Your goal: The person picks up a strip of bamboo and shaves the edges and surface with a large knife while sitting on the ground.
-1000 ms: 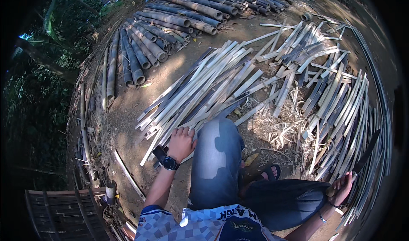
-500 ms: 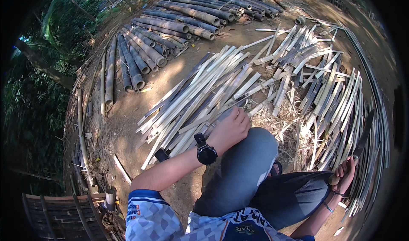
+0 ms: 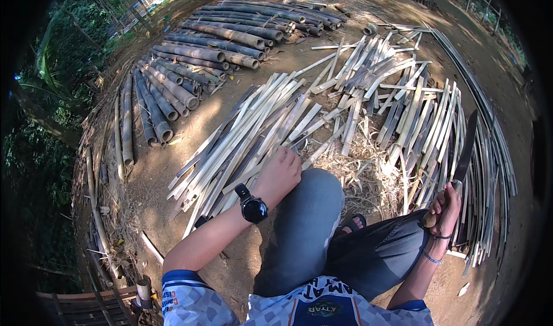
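My right hand (image 3: 444, 209) is closed round the handle of a machete (image 3: 468, 144), beside my bent right knee. The machete's long dark blade points up and away over a fan of split bamboo strips. My left hand (image 3: 282, 173), with a black watch (image 3: 254, 210) on its wrist, is above my left knee at the near edge of a pile of pale bamboo strips (image 3: 247, 133). Its fingers are curled, and the back of the hand hides whatever may be in them.
More split bamboo strips (image 3: 429, 118) spread across the right side. Curly shavings (image 3: 368, 179) cover the ground between the piles. Whole bamboo poles (image 3: 230, 35) are stacked at the far left. A slatted bamboo frame (image 3: 80, 308) is at the lower left. My sandalled foot (image 3: 352, 223) shows between my legs.
The whole view has shifted, so the piles appear farther left. My right hand keeps its grip on the machete. My left hand stays near the knee with its fingers curled.
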A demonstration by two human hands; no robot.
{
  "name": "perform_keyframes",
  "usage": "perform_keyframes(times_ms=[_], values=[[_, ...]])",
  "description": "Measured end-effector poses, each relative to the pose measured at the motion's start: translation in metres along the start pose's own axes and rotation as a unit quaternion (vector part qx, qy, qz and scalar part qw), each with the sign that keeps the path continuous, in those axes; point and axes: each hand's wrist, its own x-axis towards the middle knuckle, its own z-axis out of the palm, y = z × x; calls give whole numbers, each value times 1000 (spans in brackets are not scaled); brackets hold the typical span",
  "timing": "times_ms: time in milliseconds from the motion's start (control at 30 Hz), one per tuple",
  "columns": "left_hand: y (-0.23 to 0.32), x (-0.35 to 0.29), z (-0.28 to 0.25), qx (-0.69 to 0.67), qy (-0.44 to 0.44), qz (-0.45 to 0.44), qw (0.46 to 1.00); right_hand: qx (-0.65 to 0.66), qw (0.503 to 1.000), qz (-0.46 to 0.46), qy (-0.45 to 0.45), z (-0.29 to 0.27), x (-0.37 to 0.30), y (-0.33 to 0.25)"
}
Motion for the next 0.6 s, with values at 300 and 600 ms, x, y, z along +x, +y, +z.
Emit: perform_keyframes(times_ms=[300, 600], values=[[-77, 49, 7, -258, -41, -89, 961, 125, 992, 25, -19, 22, -25, -21], [-55, 236, 154, -425, -157, 18, 891, 171, 985, -5, 4, 92, -23, -9]])
